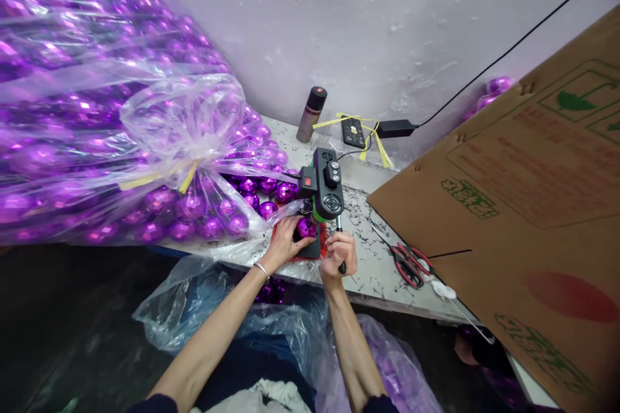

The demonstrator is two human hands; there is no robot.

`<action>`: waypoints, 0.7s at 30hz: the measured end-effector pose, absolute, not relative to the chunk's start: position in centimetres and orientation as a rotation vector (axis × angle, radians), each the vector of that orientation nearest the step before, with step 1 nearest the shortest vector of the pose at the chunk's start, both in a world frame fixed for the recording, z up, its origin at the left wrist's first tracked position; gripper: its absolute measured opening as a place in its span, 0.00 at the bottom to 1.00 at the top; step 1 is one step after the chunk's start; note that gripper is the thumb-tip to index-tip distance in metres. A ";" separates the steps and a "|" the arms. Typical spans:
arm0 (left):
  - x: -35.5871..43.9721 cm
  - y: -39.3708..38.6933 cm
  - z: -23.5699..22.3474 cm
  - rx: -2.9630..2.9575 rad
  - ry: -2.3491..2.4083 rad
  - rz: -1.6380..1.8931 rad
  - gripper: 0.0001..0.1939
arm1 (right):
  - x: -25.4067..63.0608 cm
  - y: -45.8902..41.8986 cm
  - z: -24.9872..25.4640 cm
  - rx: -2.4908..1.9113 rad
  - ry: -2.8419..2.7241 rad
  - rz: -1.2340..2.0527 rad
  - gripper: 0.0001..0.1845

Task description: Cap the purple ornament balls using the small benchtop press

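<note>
My left hand (285, 244) is closed around the near side of a shiny purple ball (306, 228), which sits on the dark base of a small bench drill press (328, 184). The black press head, with a red switch on its left side, stands right above the ball. My right hand (338, 255) is wrapped round the press's lever (341, 266), whose black tip pokes out below the fist. Whether the tool touches the ball is hidden under the head. Several more purple balls (268, 209) lie just left of the press.
A large clear bag (184, 110) of purple balls fills the left. On the white table (368, 271) are dark shavings, red-handled scissors (409, 264), a dark bottle (311, 114), a phone-like black device (353, 132) and a power adapter (396, 128). A cardboard box (513, 206) stands right.
</note>
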State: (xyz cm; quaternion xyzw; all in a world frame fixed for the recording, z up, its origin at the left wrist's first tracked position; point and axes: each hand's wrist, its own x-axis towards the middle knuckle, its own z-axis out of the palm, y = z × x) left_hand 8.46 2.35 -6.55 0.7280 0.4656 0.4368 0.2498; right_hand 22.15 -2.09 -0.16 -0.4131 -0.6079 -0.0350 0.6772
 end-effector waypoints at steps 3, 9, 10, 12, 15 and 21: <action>8.5 2.6 -6.5 1.983 1.270 1.191 0.27 | 22.4 -2.0 -0.5 -0.902 -1.447 -0.136 0.17; 8.3 2.6 -5.8 2.004 1.241 1.140 0.30 | 22.4 -2.4 4.2 -0.996 -1.391 -0.049 0.21; 8.1 2.1 -5.8 2.011 1.231 1.134 0.31 | 22.2 -2.5 5.5 -1.044 -1.359 0.003 0.21; 7.5 0.2 -6.1 2.037 1.221 1.132 0.31 | 22.0 -2.7 7.6 -1.096 -1.316 0.094 0.23; 5.4 -3.7 -6.1 2.108 1.239 1.142 0.35 | 21.7 -2.9 8.5 -1.087 -1.310 0.136 0.23; 0.0 -3.1 -0.7 2.203 1.383 1.397 0.16 | 21.4 -3.2 6.1 -1.070 -1.297 0.102 0.22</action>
